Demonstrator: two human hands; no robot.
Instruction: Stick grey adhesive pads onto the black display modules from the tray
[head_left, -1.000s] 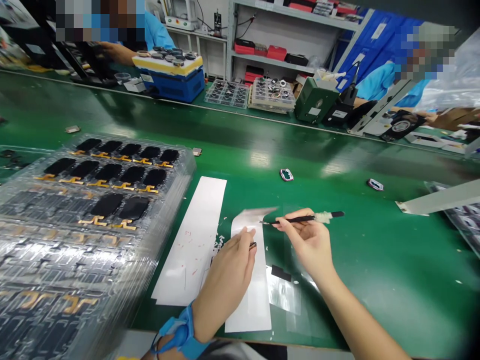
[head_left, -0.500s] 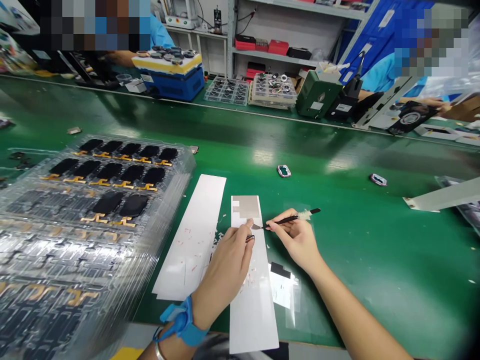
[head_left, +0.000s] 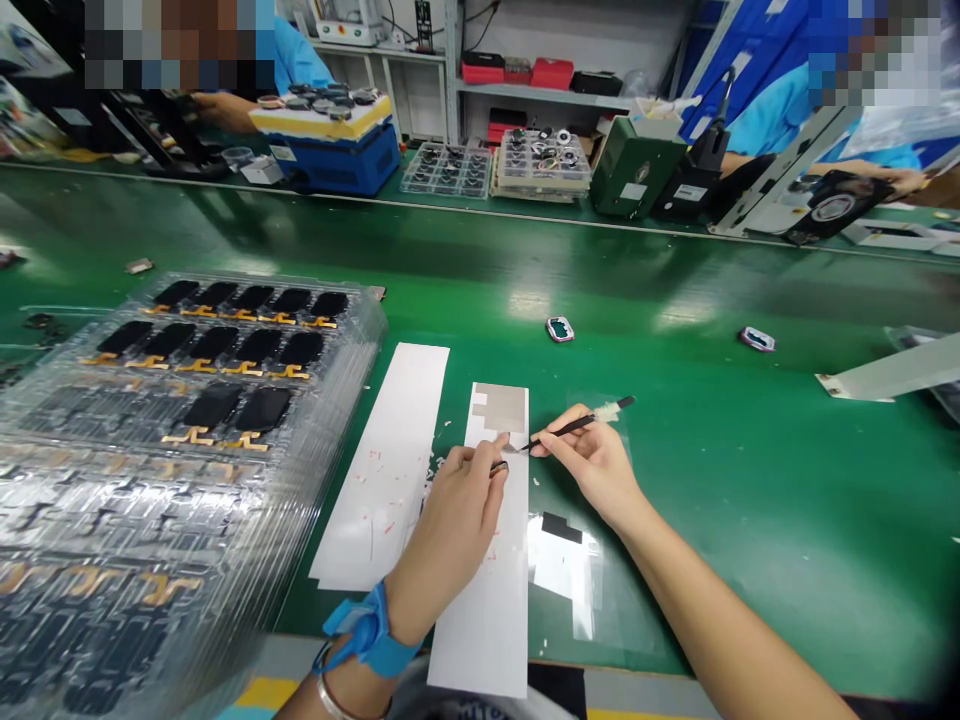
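Right hand [head_left: 600, 468] grips black-handled knife [head_left: 576, 425] at white strip [head_left: 487, 610], toward 12 o'clock; left hand [head_left: 459, 515] on strip, pinch cannot be told. Apparently fine blade work; next calls for steady tip.

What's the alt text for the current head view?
A person's right hand holds a slim black-handled tool with its tip at a white strip, near the fingertips of the left hand, which rests on the strip. They work on a green table, beside stacked clear trays with black parts.
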